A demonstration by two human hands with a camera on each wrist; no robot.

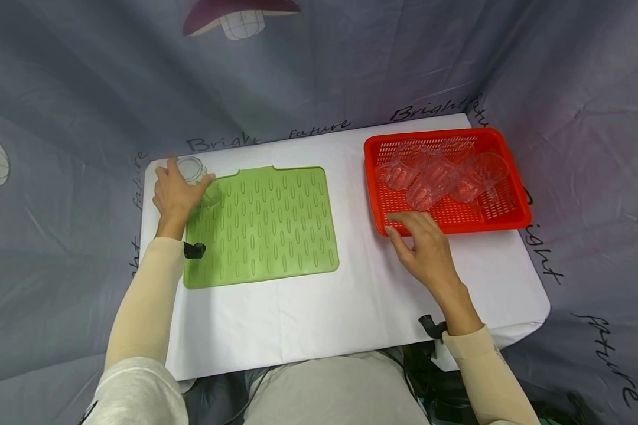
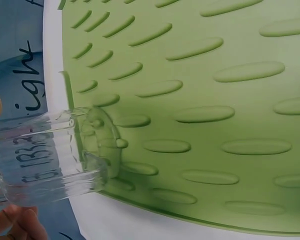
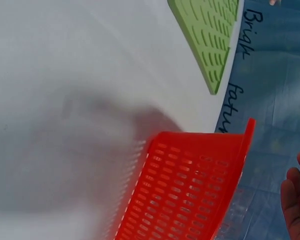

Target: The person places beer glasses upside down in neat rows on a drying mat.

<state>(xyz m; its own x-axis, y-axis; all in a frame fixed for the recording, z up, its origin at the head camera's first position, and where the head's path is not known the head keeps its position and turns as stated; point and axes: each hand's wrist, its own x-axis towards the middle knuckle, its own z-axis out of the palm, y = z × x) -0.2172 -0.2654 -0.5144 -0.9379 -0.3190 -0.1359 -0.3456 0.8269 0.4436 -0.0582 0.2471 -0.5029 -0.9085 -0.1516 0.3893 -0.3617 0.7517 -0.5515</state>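
My left hand [image 1: 174, 192] grips a clear drinking glass [image 1: 191, 169] at the far left corner of the green ribbed mat [image 1: 266, 230]. From the left wrist camera, the glass [image 2: 50, 155] has its thick base over the mat's corner; whether it bears on the mat I cannot tell. Only parts of the fingers [image 2: 17, 222] show there. On the other side, my right hand [image 1: 427, 251] hovers by the near rim of the red basket [image 1: 371, 183], thumb and fingers apart, holding nothing. Several clear glasses [image 1: 438, 174] lie on their sides in the basket.
A white cloth covers the table [image 1: 298, 319], with bare cloth between mat and basket. Grey printed curtain [image 1: 351, 65] hangs close behind the table and at both sides. In the right wrist view, the basket's slotted wall [image 3: 175, 185] rises steeply.
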